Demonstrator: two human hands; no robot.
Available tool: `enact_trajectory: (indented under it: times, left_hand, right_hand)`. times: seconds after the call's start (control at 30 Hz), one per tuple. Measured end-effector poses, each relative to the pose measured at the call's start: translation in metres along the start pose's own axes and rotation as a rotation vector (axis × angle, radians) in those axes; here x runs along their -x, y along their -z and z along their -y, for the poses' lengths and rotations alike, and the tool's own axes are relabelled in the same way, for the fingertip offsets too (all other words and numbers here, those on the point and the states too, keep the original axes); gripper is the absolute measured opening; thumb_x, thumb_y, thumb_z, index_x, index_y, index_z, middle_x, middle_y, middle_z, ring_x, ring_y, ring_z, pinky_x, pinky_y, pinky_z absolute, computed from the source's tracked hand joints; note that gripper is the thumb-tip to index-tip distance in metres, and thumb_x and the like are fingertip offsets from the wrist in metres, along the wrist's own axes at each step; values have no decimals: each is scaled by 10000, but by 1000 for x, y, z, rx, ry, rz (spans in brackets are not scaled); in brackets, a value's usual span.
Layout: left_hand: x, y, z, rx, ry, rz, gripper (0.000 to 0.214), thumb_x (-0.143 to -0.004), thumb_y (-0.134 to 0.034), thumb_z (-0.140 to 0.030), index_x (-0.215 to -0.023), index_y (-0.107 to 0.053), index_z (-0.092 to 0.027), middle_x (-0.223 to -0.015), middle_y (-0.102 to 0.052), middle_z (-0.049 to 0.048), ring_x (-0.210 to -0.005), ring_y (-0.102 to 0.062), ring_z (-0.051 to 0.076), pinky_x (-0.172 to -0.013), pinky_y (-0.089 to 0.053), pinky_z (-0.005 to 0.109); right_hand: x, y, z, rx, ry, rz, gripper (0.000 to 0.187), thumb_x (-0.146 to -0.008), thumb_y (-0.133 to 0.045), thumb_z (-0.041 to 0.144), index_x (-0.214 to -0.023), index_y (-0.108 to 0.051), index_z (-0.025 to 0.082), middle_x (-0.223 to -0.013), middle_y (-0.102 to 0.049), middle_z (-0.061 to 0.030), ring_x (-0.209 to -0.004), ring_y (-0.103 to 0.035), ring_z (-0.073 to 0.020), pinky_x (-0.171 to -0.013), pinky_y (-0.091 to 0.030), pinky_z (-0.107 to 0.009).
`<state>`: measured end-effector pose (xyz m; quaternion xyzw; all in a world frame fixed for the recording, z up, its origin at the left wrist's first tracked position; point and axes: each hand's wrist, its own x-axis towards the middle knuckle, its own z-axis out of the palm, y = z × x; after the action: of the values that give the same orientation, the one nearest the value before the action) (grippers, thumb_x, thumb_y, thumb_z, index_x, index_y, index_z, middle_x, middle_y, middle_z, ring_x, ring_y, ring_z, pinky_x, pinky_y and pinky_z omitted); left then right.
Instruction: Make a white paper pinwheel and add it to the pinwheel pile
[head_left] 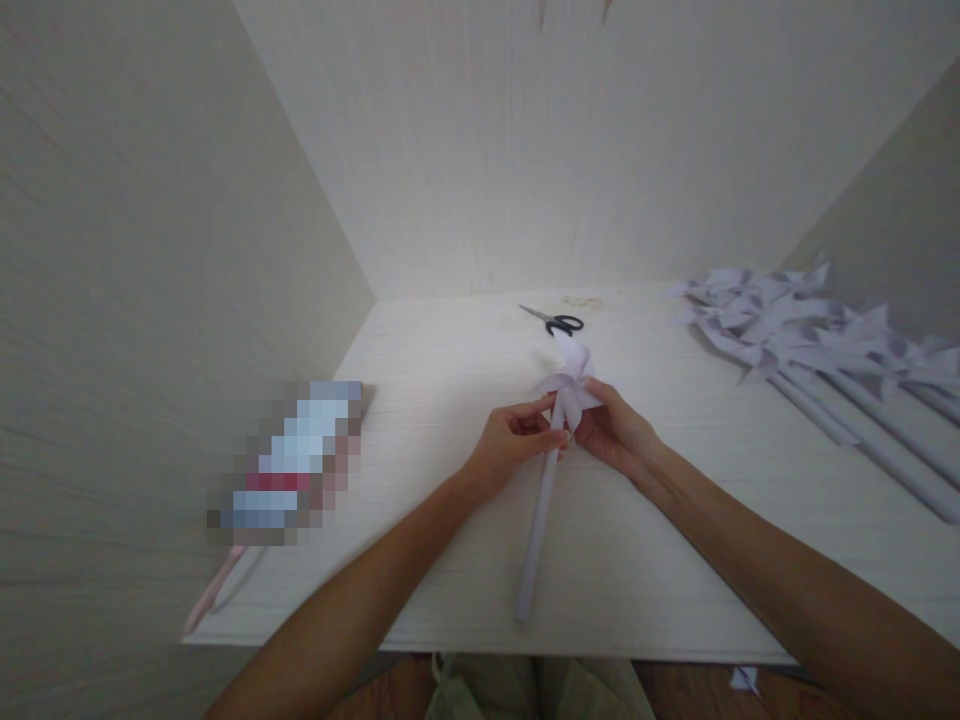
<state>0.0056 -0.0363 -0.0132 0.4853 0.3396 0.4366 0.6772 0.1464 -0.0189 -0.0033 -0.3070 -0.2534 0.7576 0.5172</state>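
In the head view, a white paper pinwheel (574, 395) on a rolled paper stick (538, 530) is held over the middle of the table. My left hand (517, 440) pinches the stick just below the blades, thumb in front. My right hand (615, 425) has its fingers closed around the right side of the blades, the thumb on top near the centre. Its other fingers are partly hidden behind the paper. The stick slants down toward the front edge of the table.
Black-handled scissors (559, 321) lie just beyond the pinwheel. Several finished paper pinwheels (795, 325) are heaped at the right. A blurred-out object (292, 460) with a pink strap (214, 592) rests at the left. Walls enclose the white table (427, 570). A paper scrap (744, 679) is on the floor.
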Motion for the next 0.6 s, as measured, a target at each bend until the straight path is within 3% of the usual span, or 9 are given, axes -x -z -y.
enact_trajectory:
  times: [0.43,0.6]
  left_hand:
    - [1,1,1,-53,-31,6,492,-550,-709,-254,-1023,-604,-164,-605,-576,-24,-541,-535,71,-579,-424,224]
    - [2,1,1,-97,-44,20,516,-555,-704,-273,-1049,-591,-175,-603,-584,-18,-535,-533,74,-560,-425,219]
  right_hand:
    - [0,0,-2,29,34,-11,178,-551,-654,263,-678,-577,164,-602,-646,7,-514,-579,-132,-441,-482,-240]
    - [0,-1,-2,8,31,-56,162,-541,-656,234,-673,-593,164,-630,-654,2,-551,-586,-131,-514,-501,-245]
